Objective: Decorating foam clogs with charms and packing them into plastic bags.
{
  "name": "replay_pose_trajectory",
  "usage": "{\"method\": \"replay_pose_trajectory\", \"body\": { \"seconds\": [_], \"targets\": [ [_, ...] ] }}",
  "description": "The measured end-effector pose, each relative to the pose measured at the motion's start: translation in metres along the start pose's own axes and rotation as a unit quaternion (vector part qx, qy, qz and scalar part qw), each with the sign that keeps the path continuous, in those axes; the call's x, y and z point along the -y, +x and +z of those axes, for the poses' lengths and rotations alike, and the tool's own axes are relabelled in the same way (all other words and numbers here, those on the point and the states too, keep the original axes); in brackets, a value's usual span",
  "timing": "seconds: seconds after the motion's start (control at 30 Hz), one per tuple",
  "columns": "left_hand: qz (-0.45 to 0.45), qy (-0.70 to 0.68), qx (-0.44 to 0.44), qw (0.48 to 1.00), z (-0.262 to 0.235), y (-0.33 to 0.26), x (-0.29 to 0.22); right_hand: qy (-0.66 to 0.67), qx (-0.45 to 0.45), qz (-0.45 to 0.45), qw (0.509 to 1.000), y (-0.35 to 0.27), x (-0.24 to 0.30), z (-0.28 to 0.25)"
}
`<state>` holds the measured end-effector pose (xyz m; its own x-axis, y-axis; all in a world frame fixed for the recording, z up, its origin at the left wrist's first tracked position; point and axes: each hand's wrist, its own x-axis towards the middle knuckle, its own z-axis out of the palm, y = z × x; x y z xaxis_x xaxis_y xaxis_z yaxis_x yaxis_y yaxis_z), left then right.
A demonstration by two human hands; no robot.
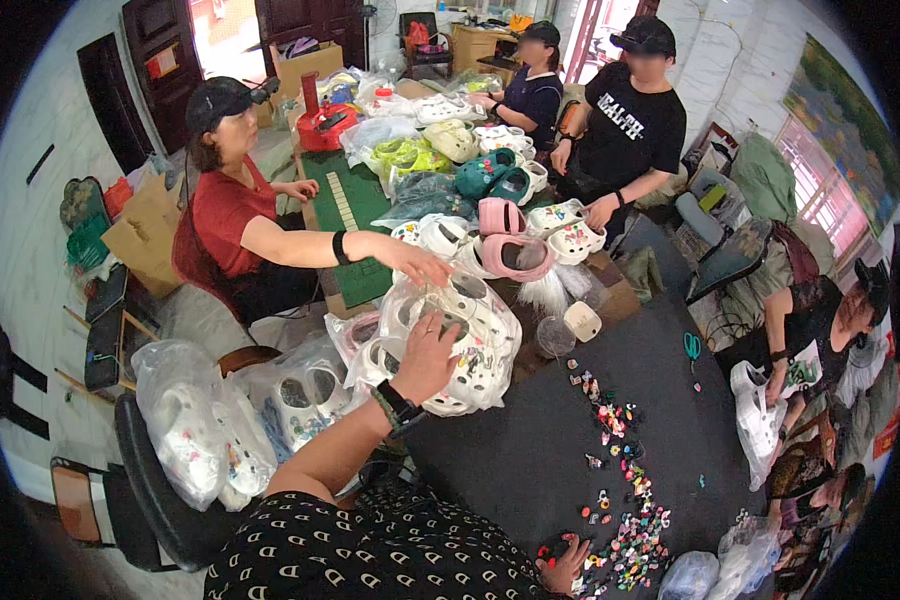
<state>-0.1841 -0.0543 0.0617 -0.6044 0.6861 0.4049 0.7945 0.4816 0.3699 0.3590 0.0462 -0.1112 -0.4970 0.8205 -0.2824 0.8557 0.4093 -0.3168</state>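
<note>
My left hand (pixel 427 357) reaches forward and rests with spread fingers on a clear plastic bag of white clogs (pixel 475 345) on the dark table (pixel 530 450). A watch sits on that wrist. A person in a red shirt (pixel 225 205) at the left stretches a hand (pixel 420 266) onto the same bag from the far side. My right hand (pixel 567 563) lies low at the table's near edge, fingertips by a scatter of small colourful shoe charms (pixel 625 520). Whether it holds one is unclear.
Pink clogs (pixel 510 245), white clogs (pixel 565 235) and teal clogs (pixel 495 175) pile up beyond the bag. More bagged clogs (pixel 195 425) rest on a chair at the left. Two people stand at the far side, another sits at the right. Scissors (pixel 691 346) lie on the table.
</note>
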Motion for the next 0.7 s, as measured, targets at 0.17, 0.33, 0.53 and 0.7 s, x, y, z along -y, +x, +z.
{"method": "replay_pose_trajectory", "body": {
  "seconds": [0.17, 0.33, 0.53, 0.7],
  "targets": [
    [0.057, 0.065, 0.07, 0.994, 0.006, -0.012, 0.003, -0.001, 0.065, 0.079, 0.995, 0.003, 0.015, -0.011],
    [0.045, 0.023, 0.019, 0.999, 0.039, -0.006, 0.008, -0.027, 0.056, 0.038, 0.997, 0.029, -0.024, 0.017],
    [0.023, 0.043, 0.061, 0.997, 0.019, 0.008, -0.021, -0.007, -0.042, -0.091, 0.995, 0.047, -0.074, 0.045],
    [0.074, -0.065, -0.078, 0.992, -0.018, 0.014, 0.0, -0.068, 0.026, -0.081, 0.994, 0.02, -0.069, 0.015]
  ]
}}
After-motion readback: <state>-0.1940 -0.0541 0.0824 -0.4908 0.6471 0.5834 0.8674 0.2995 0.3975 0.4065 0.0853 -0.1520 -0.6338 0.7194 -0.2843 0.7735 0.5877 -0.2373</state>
